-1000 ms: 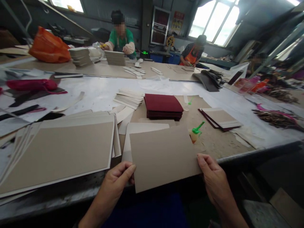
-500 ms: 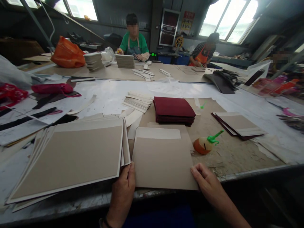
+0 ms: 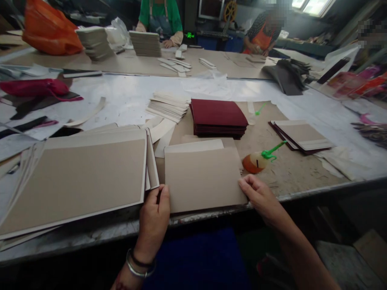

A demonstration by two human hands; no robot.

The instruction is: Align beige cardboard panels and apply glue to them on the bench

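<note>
A beige board panel [image 3: 202,181] lies at the table's front edge, with a paler strip [image 3: 195,146] showing along its far side. My right hand [image 3: 256,196] is closed in a pinch on the panel's right edge. At the left edge my left hand [image 3: 155,211] is closed, thumb against the panel's near left side; its fingertips are partly hidden. A stack of larger beige panels with pale borders [image 3: 90,175] lies just left of that hand. Behind the panel sits a stack of dark red covers [image 3: 219,112]. To its right is a bottle of amber liquid with a green nozzle [image 3: 255,162].
Pale strips [image 3: 167,106] are piled behind the panels. Further right lie panels on red covers [image 3: 304,135]. Across the table are an orange bag [image 3: 51,30], stacked boards [image 3: 145,43], dark sheets [image 3: 284,76] and two people at work.
My view has tipped down, so the table appears higher in the picture. Both hands stay at the panel's sides, and its far edge now slants slightly across the pale strip.
</note>
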